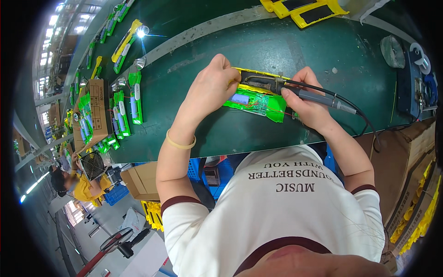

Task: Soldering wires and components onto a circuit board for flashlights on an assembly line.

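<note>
My left hand (213, 85) is closed, its fingertips pinched at the left end of a long yellow plastic casing (253, 87) with a dark inner face. My right hand (308, 102) grips the grey handle of a soldering iron (318, 97), whose front end reaches left over the casing. Just below the casing, on the green bench, lies a bright green plastic shell (275, 115). It carries a blue battery cell (240, 98), a green circuit board (260, 107) and thin red wires. My left fingers hide the casing's left tip.
Several green lamp assemblies and a cardboard box (96, 104) stand at left, near a lit lamp (142, 31). Yellow casings (318, 14) lie at the far edge. A solder spool (420, 57) stands at right; the black cable (364, 117) trails rightward. A person (85, 187) sits at lower left.
</note>
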Demonstrator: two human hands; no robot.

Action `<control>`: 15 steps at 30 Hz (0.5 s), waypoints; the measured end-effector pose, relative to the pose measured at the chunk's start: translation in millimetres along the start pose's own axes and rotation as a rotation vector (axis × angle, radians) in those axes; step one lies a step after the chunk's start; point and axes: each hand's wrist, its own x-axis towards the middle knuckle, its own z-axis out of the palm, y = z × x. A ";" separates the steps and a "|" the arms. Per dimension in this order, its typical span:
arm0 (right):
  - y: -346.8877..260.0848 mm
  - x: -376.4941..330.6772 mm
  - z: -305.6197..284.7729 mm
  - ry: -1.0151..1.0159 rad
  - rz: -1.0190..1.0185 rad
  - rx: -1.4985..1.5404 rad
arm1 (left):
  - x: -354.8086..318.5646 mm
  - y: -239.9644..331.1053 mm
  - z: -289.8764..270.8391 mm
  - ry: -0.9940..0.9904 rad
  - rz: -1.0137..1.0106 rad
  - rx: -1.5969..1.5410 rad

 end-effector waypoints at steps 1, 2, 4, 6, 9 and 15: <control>-0.4 0.3 -0.4 -0.002 -0.003 -0.059 | 1.0 1.5 -0.9 -0.017 -0.011 0.006; 0.0 1.0 -0.5 -0.003 -0.003 -0.060 | 1.7 2.3 -1.3 -0.033 -0.022 0.012; 1.7 2.8 -0.1 0.001 -0.028 -0.096 | 2.5 1.6 -0.3 -0.039 -0.016 0.019; -1.2 4.8 0.5 -0.017 0.029 -0.071 | 3.7 0.9 -0.4 -0.045 -0.011 0.029; 6.0 5.0 0.0 -0.009 0.035 -0.012 | 6.5 2.2 -1.1 -0.062 -0.015 0.056; 5.8 -0.5 -33.9 0.104 -0.184 0.350 | 6.7 2.2 -3.9 -0.053 -0.004 0.045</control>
